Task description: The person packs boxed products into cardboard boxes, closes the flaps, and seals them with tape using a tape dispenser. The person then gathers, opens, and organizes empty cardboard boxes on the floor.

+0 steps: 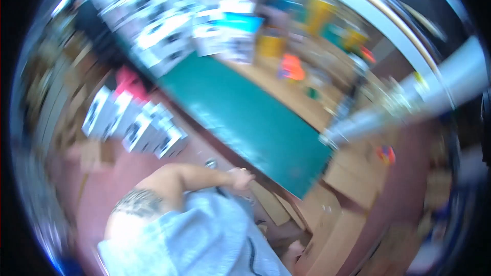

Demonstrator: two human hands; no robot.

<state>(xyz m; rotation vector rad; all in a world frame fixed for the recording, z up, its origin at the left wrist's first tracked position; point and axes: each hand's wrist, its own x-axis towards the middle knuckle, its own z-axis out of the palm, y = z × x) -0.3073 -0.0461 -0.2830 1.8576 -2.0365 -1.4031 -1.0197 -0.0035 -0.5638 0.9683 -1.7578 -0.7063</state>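
The picture is tilted and heavily blurred. My left arm, tattooed on the upper part, reaches from the lower left. My left hand (241,178) is at the near edge of a workbench (286,94), beside a green mat (245,112) that covers the bench top. The fingers look curled, but the blur hides whether they hold anything. A small round metal thing (210,163) lies just left of the hand. My light blue shirt (209,235) fills the lower middle. My right hand is out of the picture.
Several white and black boxes (148,128) are stacked on the reddish floor at left, with more (169,36) at the bench's far end. Cardboard boxes (353,174) sit under and beside the bench. A grey tube (409,102) crosses at right. Orange and yellow items (291,66) lie on the bench.
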